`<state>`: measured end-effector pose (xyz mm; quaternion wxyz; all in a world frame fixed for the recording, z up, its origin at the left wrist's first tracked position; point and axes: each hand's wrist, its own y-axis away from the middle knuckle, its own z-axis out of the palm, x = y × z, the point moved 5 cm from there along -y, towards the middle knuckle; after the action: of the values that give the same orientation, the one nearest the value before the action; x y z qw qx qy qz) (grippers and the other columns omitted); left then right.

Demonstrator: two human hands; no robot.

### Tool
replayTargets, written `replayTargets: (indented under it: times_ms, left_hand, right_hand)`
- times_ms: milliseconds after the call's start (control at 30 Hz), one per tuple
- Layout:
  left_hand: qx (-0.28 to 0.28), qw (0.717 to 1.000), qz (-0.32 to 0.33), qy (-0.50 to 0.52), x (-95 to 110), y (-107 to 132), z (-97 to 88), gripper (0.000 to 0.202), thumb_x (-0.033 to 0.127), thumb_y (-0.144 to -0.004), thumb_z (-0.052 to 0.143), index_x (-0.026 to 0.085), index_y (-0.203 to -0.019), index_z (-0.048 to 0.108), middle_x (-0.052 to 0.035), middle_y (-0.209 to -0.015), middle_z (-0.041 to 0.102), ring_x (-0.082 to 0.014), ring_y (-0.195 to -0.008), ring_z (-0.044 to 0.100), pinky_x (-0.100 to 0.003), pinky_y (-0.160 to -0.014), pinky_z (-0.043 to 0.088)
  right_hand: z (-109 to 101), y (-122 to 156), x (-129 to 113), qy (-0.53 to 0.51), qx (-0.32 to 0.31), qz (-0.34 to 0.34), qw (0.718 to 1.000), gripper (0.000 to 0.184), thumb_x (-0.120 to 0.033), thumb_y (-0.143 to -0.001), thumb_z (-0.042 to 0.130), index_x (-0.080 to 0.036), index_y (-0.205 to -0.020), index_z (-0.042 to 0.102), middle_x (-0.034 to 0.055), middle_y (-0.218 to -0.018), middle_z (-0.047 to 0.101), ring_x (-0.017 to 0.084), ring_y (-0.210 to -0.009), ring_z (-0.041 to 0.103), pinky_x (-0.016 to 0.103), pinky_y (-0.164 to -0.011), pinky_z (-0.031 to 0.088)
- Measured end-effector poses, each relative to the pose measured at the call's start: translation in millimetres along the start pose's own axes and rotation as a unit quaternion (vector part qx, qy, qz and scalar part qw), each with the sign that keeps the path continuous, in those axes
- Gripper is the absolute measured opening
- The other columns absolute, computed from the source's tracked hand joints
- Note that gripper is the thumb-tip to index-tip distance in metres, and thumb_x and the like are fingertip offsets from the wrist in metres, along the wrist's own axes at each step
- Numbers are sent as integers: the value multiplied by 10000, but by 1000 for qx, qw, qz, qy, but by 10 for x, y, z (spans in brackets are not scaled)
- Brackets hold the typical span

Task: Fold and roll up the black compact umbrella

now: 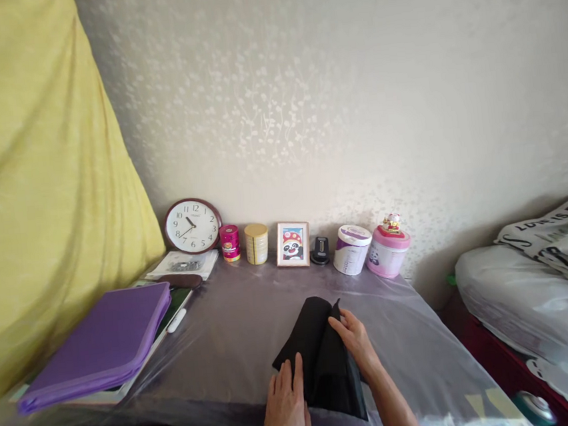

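Note:
A folded piece of black cloth (322, 356) lies near the front edge of the table, with a crease running down its middle. My left hand (287, 393) rests on its lower left part, fingers stretched out and fairly flat. At the upper right, my right hand (354, 340) pinches the edge of the cloth between thumb and fingers, and that edge stands slightly raised. Whether the cloth is a bag or a plain sheet cannot be made out.
Along the wall stand a clock (193, 226), a pink tin (230, 243), a yellow tin (257, 244), a framed panda picture (292, 244), a white tub (352, 250) and a pink tub (388, 251). A purple folder (100, 338) lies left. Plastic-wrapped bundles (538, 296) sit right.

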<state>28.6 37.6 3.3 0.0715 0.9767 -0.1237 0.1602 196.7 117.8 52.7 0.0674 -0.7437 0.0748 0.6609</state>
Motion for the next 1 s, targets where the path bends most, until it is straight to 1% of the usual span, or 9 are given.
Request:
replayTargets:
  times_ms: [100, 200, 367, 467, 600, 733, 800, 900, 1000]
  left_hand:
    - [25, 999, 17, 28, -52, -47, 115, 780, 141, -711, 410, 142, -1416, 78, -131, -1459, 268, -247, -1338, 252, -414, -1086, 208]
    - [40, 998, 25, 50, -103, -95, 209, 752, 208, -709, 449, 126, -1407, 181, -145, -1450, 284, -271, -1331, 268, -423, -1087, 220]
    - [5, 999, 30, 46, -111, -147, 217, 620, 228, -700, 471, 77, -1300, 424, -196, -1421, 314, -318, -1315, 292, -446, -1075, 254]
    - [1, 998, 35, 58, -128, -152, 178, 614, 245, -723, 458, 84, -1313, 404, -187, -1427, 307, -312, -1314, 295, -443, -1074, 259]
    - [-3, 996, 52, 70, -242, -120, 227, 645, 295, -759, 444, 71, -1354, 329, -168, -1429, 315, -288, -1305, 322, -414, -1067, 295]
    - [72, 994, 53, 59, -330, -60, 187, 592, 293, -802, 427, 94, -1351, 331, -153, -1381, 404, -267, -1265, 389, -388, -1032, 364]
    - [108, 989, 83, 52, -260, -50, 99, 514, 297, -824, 422, 149, -1315, 394, -125, -1361, 435, -259, -1261, 394, -378, -1034, 364]
    - [87, 982, 159, 42, -57, -99, 17, 487, 293, -808, 456, 220, -1289, 433, -84, -1398, 393, -277, -1282, 361, -415, -1064, 322]
    - [49, 985, 160, 42, 27, -196, 58, 700, 279, -756, 514, 209, -1399, 244, -90, -1488, 205, -319, -1345, 216, -474, -1089, 259]
  right_hand:
    - [245, -154, 18, -4, -20, 12, 1000, 537, -466, -647, 625, -136, -1065, 559, 37, -709, 677, 219, -649, 645, 294, -543, 499]
    - [418, -274, 110, 53, -11, 17, 998, 525, -416, -673, 595, -124, -1107, 546, 30, -682, 658, 208, -621, 632, 290, -530, 481]
    - [525, -356, 208, 207, 13, -9, 978, 461, -319, -728, 557, -81, -1122, 537, 57, -741, 656, 202, -730, 634, 285, -662, 470]
    - [563, -370, 213, 272, -4, -19, 962, 437, -306, -744, 556, -98, -1127, 527, 37, -707, 655, 204, -775, 637, 281, -699, 457]
    - [604, -377, 187, 300, -37, -19, 953, 388, -314, -771, 520, -151, -1123, 507, 3, -674, 657, 188, -706, 638, 263, -606, 448]
    - [654, -340, 137, 288, -78, -35, 954, 346, -333, -808, 470, -161, -1107, 507, -2, -638, 674, 167, -615, 634, 254, -581, 437]
    - [694, -301, 103, 274, -110, -53, 954, 295, -339, -834, 433, -179, -1062, 529, -8, -636, 684, 149, -603, 636, 244, -601, 437]
    - [746, -220, 37, 271, -149, -86, 947, 229, -316, -853, 406, -204, -953, 579, -10, -698, 706, 131, -631, 639, 231, -628, 434]
    - [761, -101, -31, 297, -170, -124, 931, 228, -295, -860, 412, -231, -903, 627, -20, -749, 714, 137, -701, 640, 234, -664, 432]
